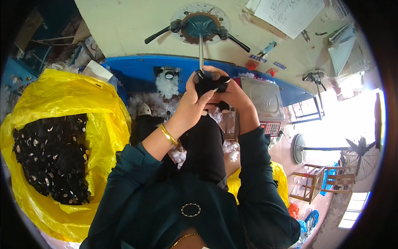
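Both my hands hold a small black plush piece (pixel 210 84) at the lower end of a thin metal tube (pixel 201 52). The tube's tip meets the top of the piece; I cannot tell how far it goes in. My left hand (pixel 190 103), with a gold bangle above the wrist, grips the piece from the left, thumb pressed on its front. From the right, my right hand (pixel 235 96) wraps round it, fingers curled beneath. Small pale parts show at its lower edge. The tube sticks out of a round dark green fitting (pixel 200 25) with black side handles.
At left, a yellow sack (pixel 103 137) holds many black plush pieces (pixel 52 157) with pale spots. White stuffing (pixel 168 85) lies by the blue machine edge (pixel 132 68). A scale (pixel 262 97), red buttons (pixel 251 65), papers (pixel 288 14), a chair (pixel 309 182) and a fan (pixel 358 157) are at right.
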`<state>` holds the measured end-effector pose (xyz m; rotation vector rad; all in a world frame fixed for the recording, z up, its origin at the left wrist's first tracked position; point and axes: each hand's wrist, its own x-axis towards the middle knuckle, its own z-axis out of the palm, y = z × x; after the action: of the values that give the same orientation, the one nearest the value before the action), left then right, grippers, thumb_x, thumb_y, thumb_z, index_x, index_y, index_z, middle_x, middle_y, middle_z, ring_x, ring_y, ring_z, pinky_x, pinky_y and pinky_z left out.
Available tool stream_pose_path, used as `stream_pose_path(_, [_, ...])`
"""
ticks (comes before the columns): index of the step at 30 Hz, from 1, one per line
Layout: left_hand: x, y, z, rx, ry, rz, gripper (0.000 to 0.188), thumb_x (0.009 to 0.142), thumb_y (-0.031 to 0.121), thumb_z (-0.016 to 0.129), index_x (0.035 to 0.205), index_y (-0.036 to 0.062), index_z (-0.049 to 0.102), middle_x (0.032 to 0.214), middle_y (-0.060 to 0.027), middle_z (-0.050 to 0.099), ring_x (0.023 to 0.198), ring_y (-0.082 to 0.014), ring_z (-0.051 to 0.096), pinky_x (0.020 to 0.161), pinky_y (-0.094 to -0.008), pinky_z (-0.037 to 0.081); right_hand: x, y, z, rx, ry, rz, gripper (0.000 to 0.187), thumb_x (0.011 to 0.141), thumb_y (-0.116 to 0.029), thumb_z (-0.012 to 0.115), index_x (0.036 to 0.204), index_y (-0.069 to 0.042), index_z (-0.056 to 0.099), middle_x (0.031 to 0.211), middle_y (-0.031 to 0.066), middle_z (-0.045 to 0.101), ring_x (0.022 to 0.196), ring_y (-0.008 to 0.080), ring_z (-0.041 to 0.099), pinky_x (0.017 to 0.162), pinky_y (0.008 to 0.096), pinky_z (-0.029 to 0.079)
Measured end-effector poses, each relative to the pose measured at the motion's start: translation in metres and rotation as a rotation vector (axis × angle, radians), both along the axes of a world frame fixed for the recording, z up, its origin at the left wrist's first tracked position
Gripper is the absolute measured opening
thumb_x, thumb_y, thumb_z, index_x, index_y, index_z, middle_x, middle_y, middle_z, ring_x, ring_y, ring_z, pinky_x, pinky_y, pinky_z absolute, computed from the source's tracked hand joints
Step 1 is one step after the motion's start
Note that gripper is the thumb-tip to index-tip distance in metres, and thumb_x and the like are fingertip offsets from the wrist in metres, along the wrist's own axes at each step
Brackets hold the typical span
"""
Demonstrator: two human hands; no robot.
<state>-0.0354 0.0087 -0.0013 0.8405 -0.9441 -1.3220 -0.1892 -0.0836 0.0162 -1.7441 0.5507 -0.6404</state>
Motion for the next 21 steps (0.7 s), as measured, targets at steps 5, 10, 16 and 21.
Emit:
stream_pose_path(5, [0.004,-0.001,0.039,0.167,0.035,-0.042,0.047,0.097,0.021,0.052,0.132,0.0034,0.025,0.109,-0.0165,0.059,0.075,-0.0321,0.070,0.063,-0.0359,0.060,-0.009,-0.010,-0.001,0.304,-0.159,-0.001,0.063,0.083,-0.014,0.073,0.136,0.000,0.042,0.121,0.0052,0.056,0.108,0.0125,0.054,0.095,0.0278,0.042])
stream_pose_path(10, [0.030,-0.015,0.044,0.243,0.073,-0.050,0.047,0.095,0.030,0.055,0.127,0.0010,0.036,0.109,-0.0165,0.059,0.076,-0.0333,0.070,0.062,-0.0348,0.060,0.013,-0.019,0.031,0.018,0.137,-0.085,0.044,0.089,-0.020,0.066,0.125,0.000,0.050,0.110,0.0057,0.061,0.099,0.0116,0.055,0.088,0.0260,0.044])
stream_pose_path(16, [0.041,0.000,0.016,0.285,0.215,-0.134,0.054,0.095,0.028,0.058,0.133,0.0023,0.030,0.115,-0.0181,0.059,0.085,-0.0333,0.069,0.067,-0.0363,0.061,0.024,0.015,0.028,-0.180,0.136,-0.098,0.060,0.085,-0.019,0.070,0.136,-0.001,0.044,0.120,0.0106,0.059,0.111,0.0153,0.053,0.098,0.0292,0.040])
stream_pose_path(21, [0.007,0.002,0.001,0.177,0.156,-0.106,0.046,0.094,0.010,0.056,0.134,0.0094,0.032,0.118,-0.0127,0.059,0.092,-0.0284,0.067,0.071,-0.0345,0.060,-0.002,0.012,0.020,-0.045,0.183,-0.009,0.066,0.078,-0.002,0.071,0.138,-0.009,0.045,0.126,0.0117,0.057,0.117,0.0188,0.053,0.095,0.0316,0.044])
